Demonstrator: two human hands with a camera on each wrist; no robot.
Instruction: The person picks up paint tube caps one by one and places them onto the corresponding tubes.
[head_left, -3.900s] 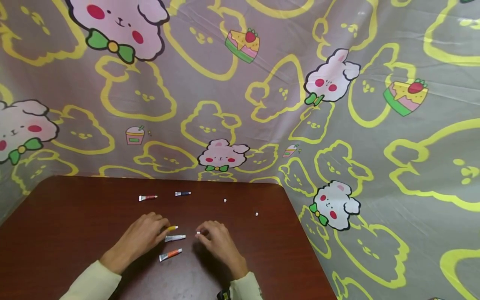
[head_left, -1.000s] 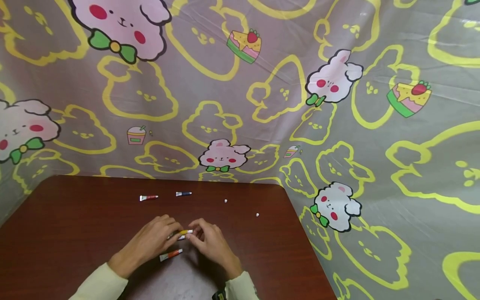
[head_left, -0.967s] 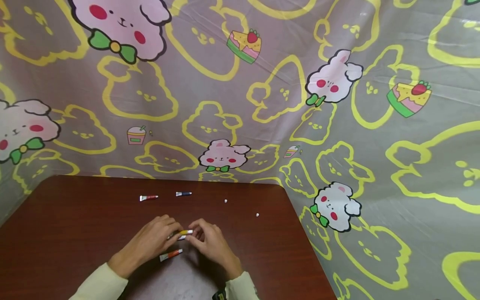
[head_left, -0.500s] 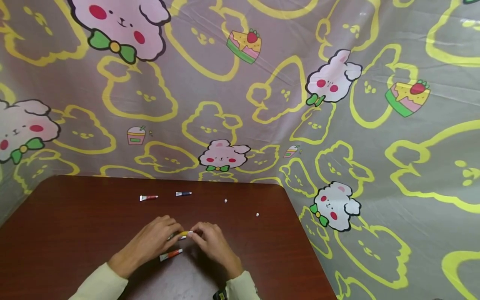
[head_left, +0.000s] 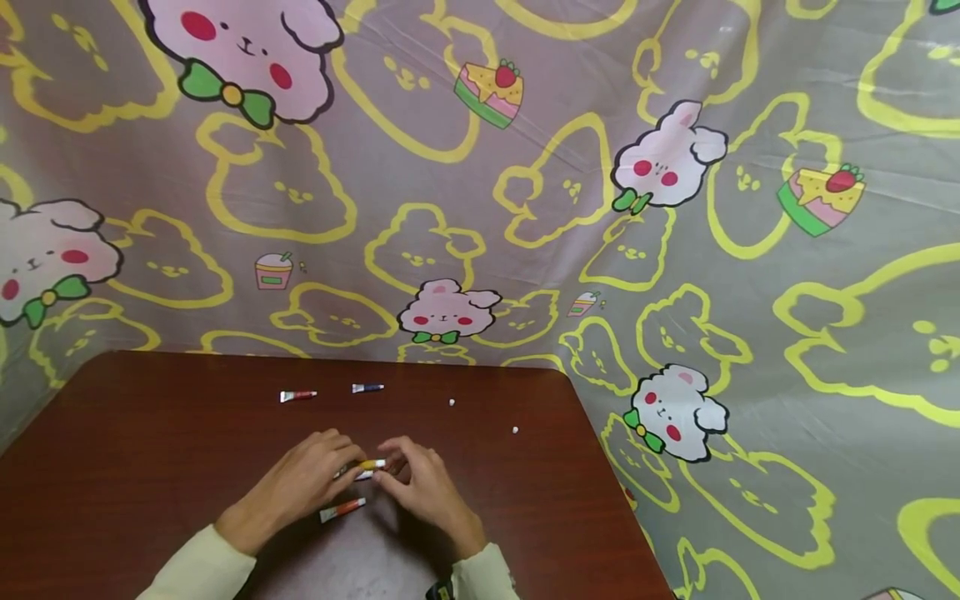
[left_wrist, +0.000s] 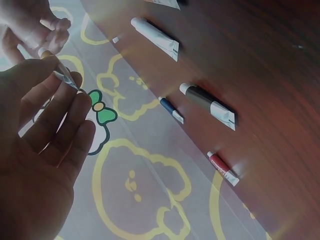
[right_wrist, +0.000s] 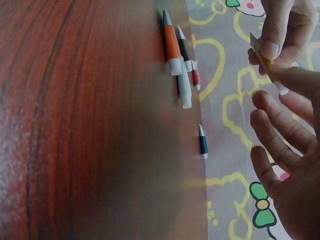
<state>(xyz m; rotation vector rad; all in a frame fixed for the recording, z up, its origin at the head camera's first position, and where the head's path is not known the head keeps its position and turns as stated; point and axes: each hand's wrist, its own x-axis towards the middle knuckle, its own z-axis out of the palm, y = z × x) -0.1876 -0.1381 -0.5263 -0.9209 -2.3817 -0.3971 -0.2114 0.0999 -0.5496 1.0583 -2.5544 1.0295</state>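
Observation:
My left hand [head_left: 300, 479] pinches a small yellow paint tube [head_left: 371, 465] between thumb and fingers, its white cap end pointing right. In the left wrist view the tube's silver tail [left_wrist: 67, 80] shows at the fingertips. My right hand [head_left: 431, 487] is at the cap end, its thumb and index finger spread around the white cap [right_wrist: 282, 91]; its other fingers are loosely bent. Whether a right fingertip touches the cap is hard to tell. Below the hands lie a silver-white tube [left_wrist: 157, 39] and a dark tube [left_wrist: 207, 102]. An orange tube [head_left: 342, 510] lies nearer.
Farther back on the brown table [head_left: 150, 433] lie a red tube [head_left: 298, 397] and a blue tube [head_left: 367, 388]. Two small white caps [head_left: 452, 402] sit to the right. A bunny-patterned curtain [head_left: 525, 208] stands behind the table and along its right side.
The yellow tube has moved right and the right hand has come to its cap end. Half a second ago the right fingers pinched the cap; now they are spread. Other tubes have stayed put.

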